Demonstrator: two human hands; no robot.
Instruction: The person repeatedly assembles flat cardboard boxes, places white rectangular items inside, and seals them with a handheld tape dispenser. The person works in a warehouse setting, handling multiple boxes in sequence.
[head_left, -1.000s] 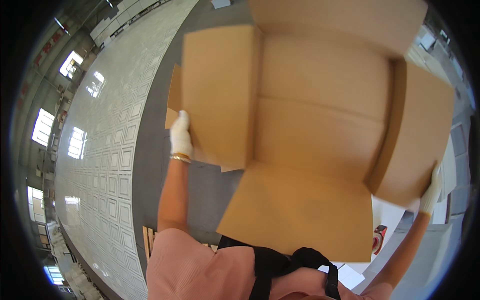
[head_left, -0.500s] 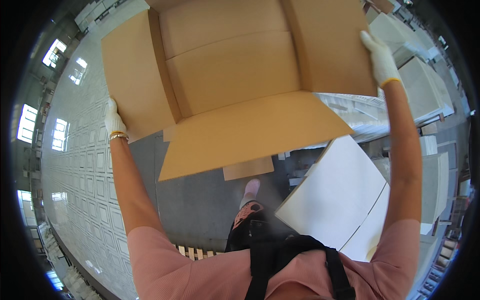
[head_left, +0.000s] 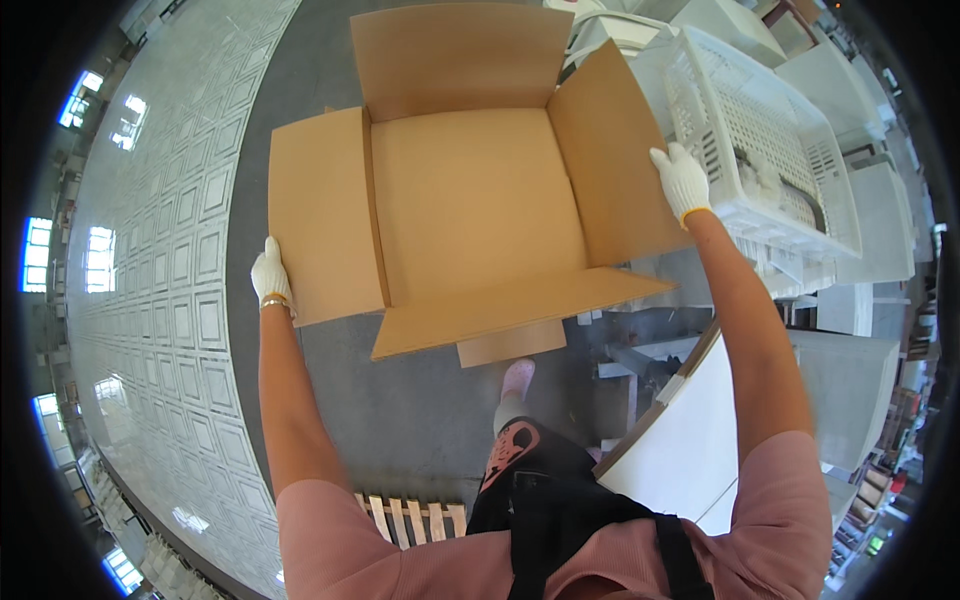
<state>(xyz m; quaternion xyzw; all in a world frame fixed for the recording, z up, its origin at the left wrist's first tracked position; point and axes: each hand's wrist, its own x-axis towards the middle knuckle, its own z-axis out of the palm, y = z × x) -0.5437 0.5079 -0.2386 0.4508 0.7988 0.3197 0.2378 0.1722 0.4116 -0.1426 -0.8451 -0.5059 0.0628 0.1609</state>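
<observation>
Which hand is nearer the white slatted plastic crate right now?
Right. The right hand grips the cardboard box's right flap, just beside the white crate. The left hand holds the opposite flap, the whole box away from it.

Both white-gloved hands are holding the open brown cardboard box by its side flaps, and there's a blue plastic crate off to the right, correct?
Not quite: the head view shows the perforated plastic crate is white, not blue. The left hand and right hand do hold the open brown cardboard box.

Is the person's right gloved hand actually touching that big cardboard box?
Touching. In the head view the right hand lies flat against the outside of the cardboard box's right flap, with no gap showing.
</observation>
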